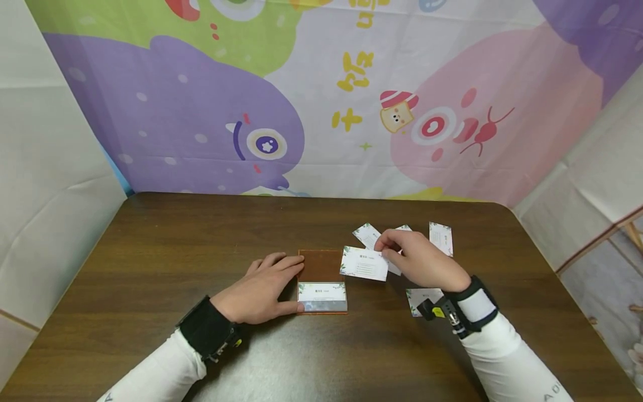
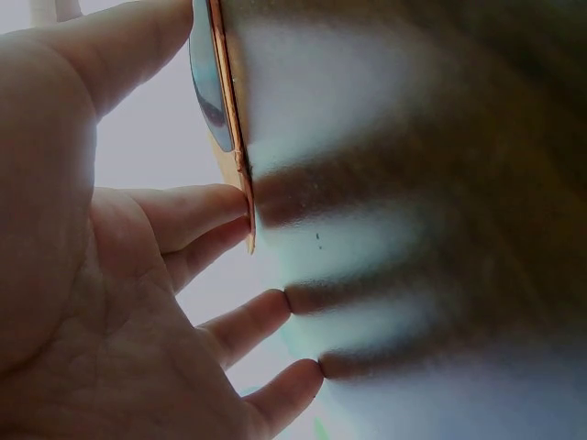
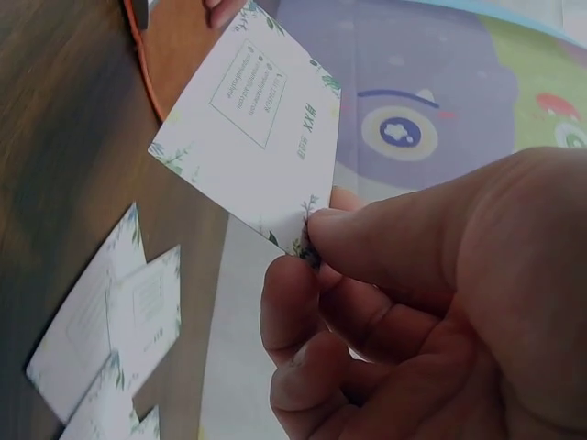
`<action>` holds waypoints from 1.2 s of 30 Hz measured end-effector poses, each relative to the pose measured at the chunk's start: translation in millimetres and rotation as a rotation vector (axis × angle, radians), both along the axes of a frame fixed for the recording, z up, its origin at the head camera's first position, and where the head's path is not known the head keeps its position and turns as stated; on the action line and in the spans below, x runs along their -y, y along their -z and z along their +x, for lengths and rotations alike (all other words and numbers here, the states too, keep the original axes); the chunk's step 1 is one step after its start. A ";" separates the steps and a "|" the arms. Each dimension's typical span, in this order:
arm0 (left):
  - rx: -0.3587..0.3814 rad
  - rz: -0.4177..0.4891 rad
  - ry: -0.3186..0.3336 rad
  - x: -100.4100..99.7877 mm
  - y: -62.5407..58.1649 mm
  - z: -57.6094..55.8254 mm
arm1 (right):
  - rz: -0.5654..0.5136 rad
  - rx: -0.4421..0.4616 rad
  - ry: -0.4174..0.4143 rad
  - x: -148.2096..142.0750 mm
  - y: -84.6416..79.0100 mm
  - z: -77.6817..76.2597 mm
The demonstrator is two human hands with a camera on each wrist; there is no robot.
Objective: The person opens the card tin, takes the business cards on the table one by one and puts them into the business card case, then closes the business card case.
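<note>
Right hand pinches 1 card by its corner; hold it level, your spread left hand steadying the holder against its fingertips.

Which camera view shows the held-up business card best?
The right wrist view: the business card appears largest there, its printed face turned to the camera. The head view shows it smaller, near the brown card holder; the left wrist view misses it.

From here I see a cartoon-printed cloth hanging behind the far edge of the wood-grain desk, white sheeting beyond its left and right edges.
</note>
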State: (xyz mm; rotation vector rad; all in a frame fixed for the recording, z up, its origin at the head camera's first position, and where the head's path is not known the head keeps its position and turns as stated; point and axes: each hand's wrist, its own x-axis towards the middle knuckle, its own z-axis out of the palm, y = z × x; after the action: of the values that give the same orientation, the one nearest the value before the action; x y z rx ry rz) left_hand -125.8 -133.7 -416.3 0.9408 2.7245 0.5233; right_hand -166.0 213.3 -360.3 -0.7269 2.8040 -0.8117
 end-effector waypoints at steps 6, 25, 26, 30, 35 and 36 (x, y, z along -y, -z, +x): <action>-0.008 0.000 0.004 0.3 0.2 -0.1 | -0.013 0.017 -0.015 13.6 5.7 -4.0; 0.000 0.006 -0.004 0.8 0.5 -0.3 | -0.044 -0.005 -0.084 51.8 15.6 -7.0; 0.000 0.005 -0.004 0.7 0.6 -0.5 | -0.041 -0.005 -0.088 53.4 16.2 -7.4; -0.002 0.000 -0.006 0.2 0.4 -1.0 | -0.024 0.000 -0.100 60.3 18.9 -8.7; 0.007 -0.001 -0.005 0.4 0.3 -1.3 | -0.009 0.007 -0.114 68.3 21.4 -8.9; 0.009 0.000 -0.005 0.7 0.3 -1.3 | -0.007 0.009 -0.116 69.5 22.2 -9.0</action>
State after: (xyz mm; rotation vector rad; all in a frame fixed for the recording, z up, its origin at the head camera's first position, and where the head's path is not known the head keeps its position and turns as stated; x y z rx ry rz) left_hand -127.2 -134.4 -416.6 0.9304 2.7197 0.5268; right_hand -175.0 143.8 -382.4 -0.8756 2.7226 -0.8030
